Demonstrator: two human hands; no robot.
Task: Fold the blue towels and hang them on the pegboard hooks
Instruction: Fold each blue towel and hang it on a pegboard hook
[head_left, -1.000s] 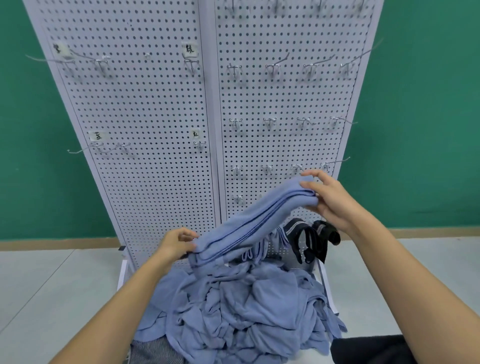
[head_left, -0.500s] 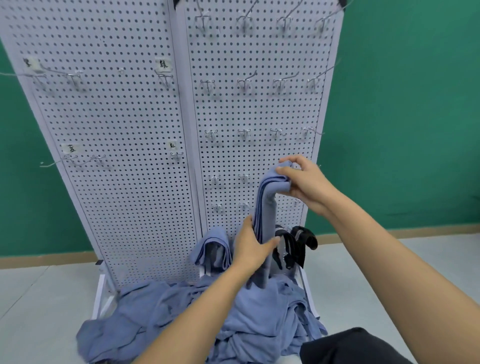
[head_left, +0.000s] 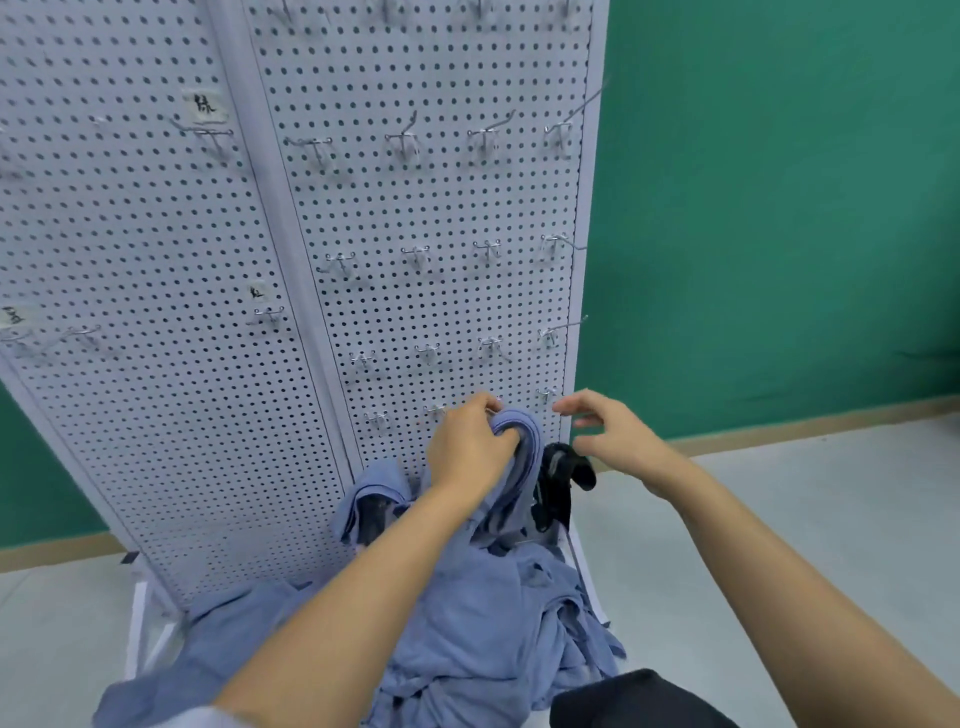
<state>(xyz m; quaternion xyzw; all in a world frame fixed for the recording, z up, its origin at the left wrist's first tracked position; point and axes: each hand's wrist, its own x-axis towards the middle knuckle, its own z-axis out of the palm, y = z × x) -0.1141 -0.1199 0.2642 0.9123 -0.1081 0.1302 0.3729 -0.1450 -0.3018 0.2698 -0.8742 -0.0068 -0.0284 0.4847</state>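
A folded blue towel (head_left: 522, 447) hangs doubled over low on the right panel of the white pegboard (head_left: 447, 208). My left hand (head_left: 470, 447) grips the towel at its top bend. My right hand (head_left: 605, 431) hovers just right of it, fingers spread and holding nothing. Another blue towel (head_left: 371, 493) hangs to the left of the first. A heap of loose blue towels (head_left: 467, 613) lies at the foot of the board. The hook under the held towel is hidden.
Rows of bare metal hooks (head_left: 488, 348) stick out of the right panel, with long ones at its right edge (head_left: 563, 327). A black cloth (head_left: 561, 478) hangs right of the held towel. Green wall (head_left: 779, 208) and pale floor (head_left: 779, 519) lie to the right.
My right hand has let go of the towel's top and moved right. My left hand has risen from the towel's lower part to grip its top bend. The view has shifted closer.
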